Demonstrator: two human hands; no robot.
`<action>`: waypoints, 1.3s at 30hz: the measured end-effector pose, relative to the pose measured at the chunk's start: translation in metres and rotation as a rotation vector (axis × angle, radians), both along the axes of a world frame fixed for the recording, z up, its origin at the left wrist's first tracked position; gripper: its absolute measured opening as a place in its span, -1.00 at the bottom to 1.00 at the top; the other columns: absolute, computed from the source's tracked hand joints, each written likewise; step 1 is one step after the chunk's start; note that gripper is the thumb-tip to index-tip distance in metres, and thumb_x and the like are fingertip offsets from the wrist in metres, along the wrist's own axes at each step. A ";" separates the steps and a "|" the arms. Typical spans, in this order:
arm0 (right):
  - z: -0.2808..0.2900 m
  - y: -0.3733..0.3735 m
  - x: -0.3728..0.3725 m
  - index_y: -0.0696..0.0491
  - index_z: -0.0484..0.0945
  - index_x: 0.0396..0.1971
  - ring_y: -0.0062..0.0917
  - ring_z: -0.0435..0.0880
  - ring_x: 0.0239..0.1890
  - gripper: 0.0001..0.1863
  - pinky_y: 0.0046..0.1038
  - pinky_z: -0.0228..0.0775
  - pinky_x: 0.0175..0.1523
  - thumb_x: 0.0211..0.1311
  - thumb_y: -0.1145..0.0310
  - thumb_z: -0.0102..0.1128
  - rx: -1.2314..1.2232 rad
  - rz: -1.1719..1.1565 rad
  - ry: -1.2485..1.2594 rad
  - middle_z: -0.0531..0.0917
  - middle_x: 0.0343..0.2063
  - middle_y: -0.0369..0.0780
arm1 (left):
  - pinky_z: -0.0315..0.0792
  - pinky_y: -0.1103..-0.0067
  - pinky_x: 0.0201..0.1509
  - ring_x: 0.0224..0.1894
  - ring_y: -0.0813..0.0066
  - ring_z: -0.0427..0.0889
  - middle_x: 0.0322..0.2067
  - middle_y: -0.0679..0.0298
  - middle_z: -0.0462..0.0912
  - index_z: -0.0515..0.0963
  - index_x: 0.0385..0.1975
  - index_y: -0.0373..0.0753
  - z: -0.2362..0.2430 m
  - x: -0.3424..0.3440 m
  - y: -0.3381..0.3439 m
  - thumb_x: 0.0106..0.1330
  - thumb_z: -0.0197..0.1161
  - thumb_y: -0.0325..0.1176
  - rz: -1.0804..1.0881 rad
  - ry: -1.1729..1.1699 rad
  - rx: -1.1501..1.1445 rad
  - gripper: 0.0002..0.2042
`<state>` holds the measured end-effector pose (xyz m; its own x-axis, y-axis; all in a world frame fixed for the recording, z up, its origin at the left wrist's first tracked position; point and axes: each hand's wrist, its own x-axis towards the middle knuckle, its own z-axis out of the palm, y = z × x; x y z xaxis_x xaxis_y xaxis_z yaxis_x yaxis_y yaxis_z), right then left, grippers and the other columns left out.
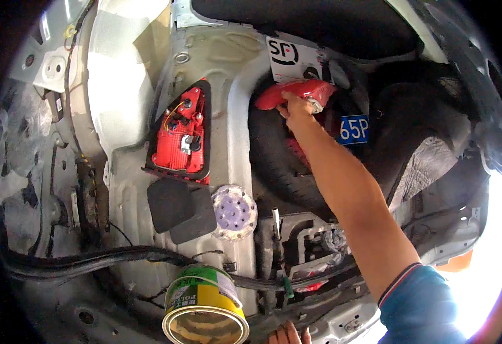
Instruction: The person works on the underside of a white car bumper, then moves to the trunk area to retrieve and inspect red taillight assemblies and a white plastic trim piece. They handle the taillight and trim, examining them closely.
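Observation:
My right hand reaches in from the lower right, closed on a glossy red, rounded plastic-looking object with a pale end. It holds this object above the spare tire, which lies in a well in the car's trunk. The exact kind of the red object cannot be made out. At the bottom edge my left hand shows only its fingers, stretched over the body edge and apparently holding nothing. Just beyond the red object stands a white printed sheet or box. A blue plate sits to the right of my wrist.
Left of the tire lies a red tail light with bulbs and wiring. Nearer are dark sanding pads, a round purple perforated disc and a green-yellow can. A thick black rubber seal crosses the front; dark trim lies right.

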<state>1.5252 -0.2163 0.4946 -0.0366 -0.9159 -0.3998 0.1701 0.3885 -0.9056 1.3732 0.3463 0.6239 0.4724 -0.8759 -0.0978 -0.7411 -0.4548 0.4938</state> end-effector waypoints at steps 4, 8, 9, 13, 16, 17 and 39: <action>0.008 0.028 -0.029 0.04 0.56 -0.05 -0.37 0.63 -0.01 -0.68 -0.27 0.58 0.11 0.20 0.51 0.37 -0.037 0.093 -0.205 0.64 -0.08 -0.26 | 0.46 0.31 -0.26 -0.34 0.23 0.58 -0.34 0.20 0.62 0.63 -0.06 -0.21 0.002 0.002 -0.003 0.26 0.29 0.05 -0.022 -0.038 -0.021 -0.54; 0.016 0.069 -0.069 0.02 0.55 0.01 -0.40 0.61 0.06 -0.60 -0.23 0.37 0.30 0.14 0.54 0.37 -0.080 0.275 -0.350 0.66 -0.04 -0.27 | 0.46 0.31 -0.27 -0.34 0.22 0.59 -0.35 0.19 0.62 0.63 -0.04 -0.21 0.002 0.001 -0.002 0.26 0.29 0.06 -0.032 -0.040 -0.016 -0.53; 0.017 0.076 -0.078 0.02 0.55 0.03 -0.41 0.61 0.08 -0.58 -0.22 0.32 0.33 0.13 0.54 0.37 -0.080 0.287 -0.354 0.66 -0.02 -0.27 | 0.46 0.31 -0.27 -0.34 0.22 0.59 -0.36 0.19 0.62 0.63 -0.03 -0.20 0.002 0.001 -0.001 0.26 0.29 0.07 -0.051 -0.045 -0.022 -0.53; 0.038 0.111 -0.088 0.09 0.60 -0.03 -0.41 0.68 -0.04 -0.60 -0.32 0.53 0.15 0.09 0.64 0.36 -0.170 0.318 -0.440 0.71 -0.09 -0.24 | 0.45 0.30 -0.32 -0.36 0.22 0.59 -0.37 0.22 0.62 0.62 -0.01 -0.17 -0.006 0.000 0.007 0.26 0.29 0.08 -0.120 -0.111 -0.021 -0.52; 0.042 0.120 -0.101 0.06 0.63 -0.06 -0.44 0.68 -0.03 -0.59 -0.35 0.52 0.14 0.04 0.67 0.38 -0.204 0.397 -0.427 0.71 -0.12 -0.26 | 0.44 0.28 -0.36 -0.38 0.23 0.59 -0.38 0.24 0.62 0.63 0.00 -0.16 -0.005 -0.003 0.006 0.26 0.29 0.08 -0.077 -0.092 -0.043 -0.52; 0.043 0.123 -0.103 0.05 0.65 -0.09 -0.49 0.67 -0.03 -0.59 -0.38 0.52 0.12 0.01 0.68 0.38 -0.216 0.393 -0.416 0.72 -0.13 -0.29 | 0.43 0.27 -0.37 -0.39 0.23 0.59 -0.38 0.24 0.62 0.63 -0.01 -0.15 -0.003 -0.003 0.004 0.26 0.29 0.08 -0.043 -0.069 -0.054 -0.52; 0.050 0.148 -0.090 0.06 0.63 -0.05 -0.46 0.70 -0.04 -0.63 -0.31 0.54 0.17 0.10 0.62 0.36 -0.111 0.472 -0.509 0.73 -0.10 -0.26 | 0.42 0.29 -0.43 -0.42 0.25 0.60 -0.43 0.24 0.63 0.65 -0.11 -0.16 0.009 0.000 -0.004 0.25 0.30 0.05 -0.028 -0.045 0.012 -0.58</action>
<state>1.4355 -0.0678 0.5442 0.5418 -0.8241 -0.1653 0.4190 0.4353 -0.7968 1.3736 0.3427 0.6327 0.4517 -0.8879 -0.0876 -0.7752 -0.4391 0.4542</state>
